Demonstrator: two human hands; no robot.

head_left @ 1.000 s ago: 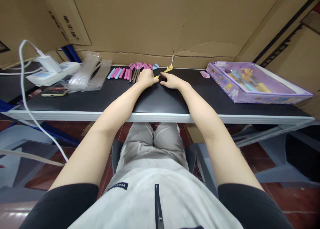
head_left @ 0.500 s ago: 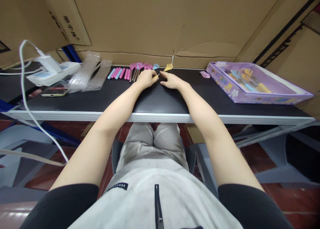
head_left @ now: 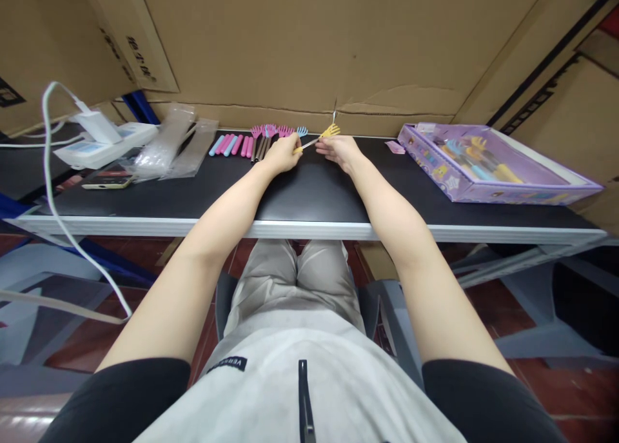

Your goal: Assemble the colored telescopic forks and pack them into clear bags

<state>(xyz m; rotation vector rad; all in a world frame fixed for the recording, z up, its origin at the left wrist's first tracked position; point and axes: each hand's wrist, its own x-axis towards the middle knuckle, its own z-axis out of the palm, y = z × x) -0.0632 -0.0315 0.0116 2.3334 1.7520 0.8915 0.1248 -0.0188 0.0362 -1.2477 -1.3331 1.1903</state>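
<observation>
A yellow back scratcher point(head_left: 331, 131) with a claw-shaped head and a thin metal shaft lies slanted between my hands, its head up and to the right. My left hand point(head_left: 283, 155) is closed round its yellow handle, mostly covering it. At the head end, the fingers of my right hand point(head_left: 341, 151) are at the shaft just below the claw, palm turned partly upward. Left of my left hand lie pink and blue claw heads on metal shafts point(head_left: 264, 133) and a row of pink and blue handles point(head_left: 232, 145). My left hand partly hides the claw pieces.
On the right stands an open purple box point(head_left: 527, 193) holding several back scratchers. A small pink card point(head_left: 395, 147) lies beside it. Clear plastic bags point(head_left: 167, 146), a phone-like device point(head_left: 107, 180) and a white power strip point(head_left: 109, 145) with cables are at left. Cardboard point(head_left: 300, 43) walls the back.
My right hand has turned its palm upward and shifted slightly right. More of the silver shaft shows between my hands. My left hand keeps its hold on the handle.
</observation>
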